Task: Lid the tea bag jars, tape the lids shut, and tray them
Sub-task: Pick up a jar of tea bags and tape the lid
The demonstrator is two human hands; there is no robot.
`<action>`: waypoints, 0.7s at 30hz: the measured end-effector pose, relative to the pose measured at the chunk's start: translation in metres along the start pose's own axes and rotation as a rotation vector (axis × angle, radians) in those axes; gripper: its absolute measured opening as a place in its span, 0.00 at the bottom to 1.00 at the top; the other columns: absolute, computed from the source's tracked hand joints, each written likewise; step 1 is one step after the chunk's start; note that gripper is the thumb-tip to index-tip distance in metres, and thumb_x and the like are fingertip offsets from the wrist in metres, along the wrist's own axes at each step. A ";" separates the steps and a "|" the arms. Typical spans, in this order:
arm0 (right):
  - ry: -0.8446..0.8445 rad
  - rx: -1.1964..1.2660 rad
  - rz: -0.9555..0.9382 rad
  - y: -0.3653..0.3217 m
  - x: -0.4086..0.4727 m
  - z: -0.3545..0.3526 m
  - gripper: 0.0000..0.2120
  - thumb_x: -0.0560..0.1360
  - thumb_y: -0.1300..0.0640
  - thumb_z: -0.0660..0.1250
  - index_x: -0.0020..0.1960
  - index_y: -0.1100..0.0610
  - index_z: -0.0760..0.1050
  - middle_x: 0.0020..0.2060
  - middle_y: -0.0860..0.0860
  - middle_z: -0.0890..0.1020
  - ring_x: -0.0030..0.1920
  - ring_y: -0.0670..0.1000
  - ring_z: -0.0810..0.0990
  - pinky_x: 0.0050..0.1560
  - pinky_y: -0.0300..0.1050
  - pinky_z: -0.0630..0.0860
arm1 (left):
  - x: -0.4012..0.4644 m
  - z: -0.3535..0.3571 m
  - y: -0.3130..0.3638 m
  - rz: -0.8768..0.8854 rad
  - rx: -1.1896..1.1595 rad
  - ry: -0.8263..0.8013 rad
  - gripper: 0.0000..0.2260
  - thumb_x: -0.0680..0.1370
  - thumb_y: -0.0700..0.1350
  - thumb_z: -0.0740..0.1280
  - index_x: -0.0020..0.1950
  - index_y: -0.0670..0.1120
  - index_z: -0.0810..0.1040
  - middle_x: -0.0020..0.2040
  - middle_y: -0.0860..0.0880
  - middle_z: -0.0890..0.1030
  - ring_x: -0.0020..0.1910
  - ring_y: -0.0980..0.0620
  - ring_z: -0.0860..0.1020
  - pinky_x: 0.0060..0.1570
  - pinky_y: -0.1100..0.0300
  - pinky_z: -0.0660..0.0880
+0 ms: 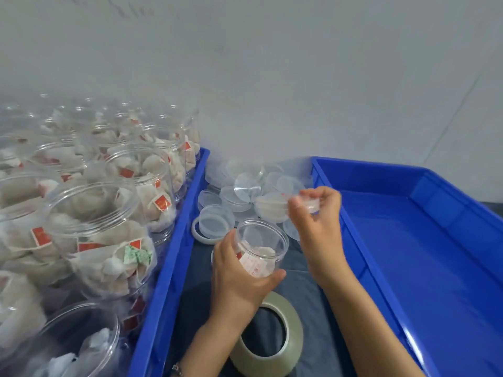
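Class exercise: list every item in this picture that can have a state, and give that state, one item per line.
held jar: open, unlidded, gripped by left hand
clear lid: pinched in right hand
tape roll: lying flat, untouched
right tray: holds no jars
left tray: full of unlidded jars

A dark cloth-covered table [307, 270] carries two blue trays [168, 257], loose lids [216, 221], tape roll [288, 349].

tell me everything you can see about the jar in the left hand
The jar is small, round and clear, plastic by its look, with a wide open mouth and no lid yet. Pale tea bags with red-printed tags lie inside. It is tilted, mouth toward the camera, above the dark cloth between the two blue trays. The left hand grips its side and base; nothing else touches it.
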State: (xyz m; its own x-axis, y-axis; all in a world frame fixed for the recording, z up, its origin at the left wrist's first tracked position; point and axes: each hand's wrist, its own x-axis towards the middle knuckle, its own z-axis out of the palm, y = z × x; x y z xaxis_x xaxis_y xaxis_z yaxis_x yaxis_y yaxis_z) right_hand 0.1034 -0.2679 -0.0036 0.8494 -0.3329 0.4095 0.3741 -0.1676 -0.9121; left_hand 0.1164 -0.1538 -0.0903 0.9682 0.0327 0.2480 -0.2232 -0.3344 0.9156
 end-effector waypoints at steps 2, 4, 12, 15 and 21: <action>-0.048 -0.047 0.053 0.006 -0.006 0.007 0.23 0.58 0.39 0.70 0.47 0.44 0.64 0.54 0.42 0.76 0.48 0.36 0.78 0.45 0.33 0.76 | -0.002 -0.001 0.002 0.007 -0.036 -0.018 0.48 0.52 0.60 0.77 0.69 0.51 0.64 0.62 0.54 0.68 0.63 0.53 0.69 0.61 0.51 0.72; -0.101 -0.135 0.079 0.013 -0.011 0.006 0.24 0.56 0.40 0.73 0.46 0.40 0.64 0.56 0.41 0.75 0.54 0.40 0.77 0.52 0.41 0.77 | -0.003 -0.004 0.004 0.039 -0.012 -0.027 0.46 0.53 0.62 0.76 0.68 0.53 0.64 0.62 0.55 0.68 0.63 0.54 0.70 0.59 0.51 0.73; -0.318 -0.211 0.084 0.016 -0.016 -0.012 0.27 0.58 0.42 0.74 0.54 0.48 0.72 0.57 0.39 0.77 0.59 0.41 0.76 0.60 0.42 0.73 | 0.001 -0.017 0.010 0.019 -0.128 -0.072 0.42 0.50 0.58 0.78 0.63 0.59 0.68 0.58 0.60 0.72 0.58 0.59 0.74 0.53 0.54 0.77; -0.361 -0.154 0.053 0.013 -0.015 -0.017 0.27 0.59 0.46 0.75 0.55 0.52 0.74 0.59 0.43 0.78 0.60 0.43 0.76 0.60 0.41 0.73 | -0.001 -0.024 0.015 0.041 -0.273 -0.166 0.39 0.51 0.51 0.79 0.60 0.57 0.71 0.56 0.56 0.78 0.55 0.57 0.78 0.51 0.57 0.78; -0.487 -0.285 0.021 -0.001 -0.009 -0.023 0.27 0.59 0.41 0.75 0.57 0.39 0.77 0.63 0.36 0.74 0.65 0.36 0.69 0.63 0.33 0.68 | -0.005 -0.033 0.029 0.122 -0.503 -0.262 0.32 0.57 0.46 0.79 0.59 0.53 0.75 0.54 0.52 0.82 0.53 0.56 0.80 0.47 0.63 0.77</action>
State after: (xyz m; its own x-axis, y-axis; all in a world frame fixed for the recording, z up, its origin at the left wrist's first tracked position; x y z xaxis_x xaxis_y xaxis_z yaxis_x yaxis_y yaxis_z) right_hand 0.0868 -0.2863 -0.0055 0.9546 0.1167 0.2741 0.2973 -0.4325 -0.8512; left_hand 0.1013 -0.1329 -0.0550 0.9136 -0.2333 0.3330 -0.2989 0.1698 0.9391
